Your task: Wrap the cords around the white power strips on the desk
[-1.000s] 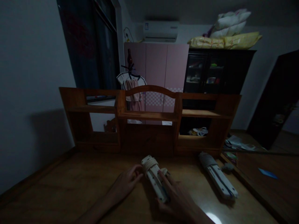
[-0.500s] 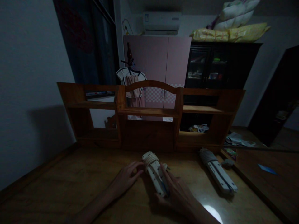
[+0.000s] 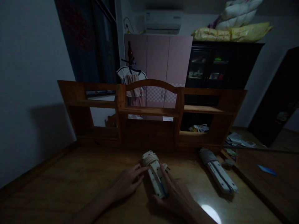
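Note:
A white power strip (image 3: 154,171) with its cord coiled round the far end lies on the wooden desk (image 3: 77,183) in front of me. My right hand (image 3: 174,194) wraps the near end of the strip, fingers along its right side. My left hand (image 3: 128,183) rests beside it on the left, fingertips touching the strip just below the coiled cord. A second white power strip (image 3: 218,174), also with cord wound at its far end, lies untouched to the right.
A low wooden shelf unit (image 3: 149,112) stands along the desk's back edge. A small plug or adapter (image 3: 227,162) sits by the desk's right edge. Beyond are a pink wardrobe (image 3: 161,62), a dark cabinet (image 3: 217,68) and a clothes stand (image 3: 132,77). The room is dim.
My left hand's fingertips slid a little nearer along the strip, away from the coil's end. The strip and right hand shifted slightly toward me. The camera tilted a bit.

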Motion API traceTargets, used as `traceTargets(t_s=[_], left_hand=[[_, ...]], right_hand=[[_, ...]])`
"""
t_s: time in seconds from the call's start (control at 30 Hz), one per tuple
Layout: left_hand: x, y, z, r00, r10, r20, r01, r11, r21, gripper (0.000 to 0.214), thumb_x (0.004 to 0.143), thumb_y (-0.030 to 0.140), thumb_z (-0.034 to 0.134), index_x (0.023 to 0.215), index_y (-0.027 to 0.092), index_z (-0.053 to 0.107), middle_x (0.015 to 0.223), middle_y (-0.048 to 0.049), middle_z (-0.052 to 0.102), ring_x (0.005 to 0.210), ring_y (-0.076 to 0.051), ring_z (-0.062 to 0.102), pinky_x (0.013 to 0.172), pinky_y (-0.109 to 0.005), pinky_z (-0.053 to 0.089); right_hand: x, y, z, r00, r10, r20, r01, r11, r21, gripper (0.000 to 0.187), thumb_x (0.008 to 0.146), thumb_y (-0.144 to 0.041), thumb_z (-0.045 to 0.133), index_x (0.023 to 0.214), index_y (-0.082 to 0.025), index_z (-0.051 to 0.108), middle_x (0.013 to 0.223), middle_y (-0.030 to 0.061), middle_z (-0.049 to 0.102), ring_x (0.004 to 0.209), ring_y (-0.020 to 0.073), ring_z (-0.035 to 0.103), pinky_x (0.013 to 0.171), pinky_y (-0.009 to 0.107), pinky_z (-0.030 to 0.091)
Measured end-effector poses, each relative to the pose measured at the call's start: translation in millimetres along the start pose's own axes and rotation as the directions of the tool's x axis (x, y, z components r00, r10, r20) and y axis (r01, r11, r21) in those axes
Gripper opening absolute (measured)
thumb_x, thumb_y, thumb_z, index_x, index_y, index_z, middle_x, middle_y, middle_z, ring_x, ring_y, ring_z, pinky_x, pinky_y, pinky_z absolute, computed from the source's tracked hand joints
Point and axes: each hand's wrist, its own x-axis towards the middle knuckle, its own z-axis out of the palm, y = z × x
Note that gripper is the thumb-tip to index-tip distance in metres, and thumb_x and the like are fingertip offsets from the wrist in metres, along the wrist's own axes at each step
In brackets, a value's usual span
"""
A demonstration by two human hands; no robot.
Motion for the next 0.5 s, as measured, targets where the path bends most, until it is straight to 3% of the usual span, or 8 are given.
traceTargets(t_s=[0.2,0.33,0.5], left_hand=[[0.6,0.5,-1.9,1.000,-0.003,-0.018,0.003,1.000,0.004,0.039,0.095,0.027,0.039,0.131,0.037,0.047,0.111,-0.0032,0.056,0.091,-0.016,0.059,0.082,-0.029,0.049],[0.7,0.3,-1.3,1.000,-0.020,-0.008,0.020,1.000,-0.004,0.038,0.095,0.029,0.038,0.132,0.038,0.046,0.115,-0.0032,0.055,0.092,-0.016,0.059,0.085,-0.030,0.049],[0.9,-0.1,-1.2,1.000,-0.014,-0.011,0.014,1.000,-0.017,0.038,0.095,0.029,0.039,0.131,0.037,0.047,0.119,-0.0034,0.055,0.095,-0.018,0.059,0.087,-0.031,0.047]], right_hand=[[-0.4,-2.6,-1.2,1.000,-0.015,-0.012,0.015,0.999,-0.039,0.102,0.075,-0.054,0.059,0.150,-0.014,0.003,0.130,0.0206,0.052,0.080,0.0324,0.066,0.069,0.041,0.052],[-2.4,-6.1,-7.5,1.000,0.006,0.020,-0.006,1.000,-0.006,0.095,0.077,-0.055,0.059,0.150,-0.022,0.008,0.131,0.0180,0.051,0.080,0.0291,0.066,0.069,0.037,0.050],[-5.1,-6.5,-15.1,0.999,0.003,0.050,-0.005,0.999,0.049,0.094,0.078,-0.060,0.058,0.150,-0.024,0.010,0.124,0.0161,0.055,0.085,0.0296,0.064,0.073,0.037,0.047]])
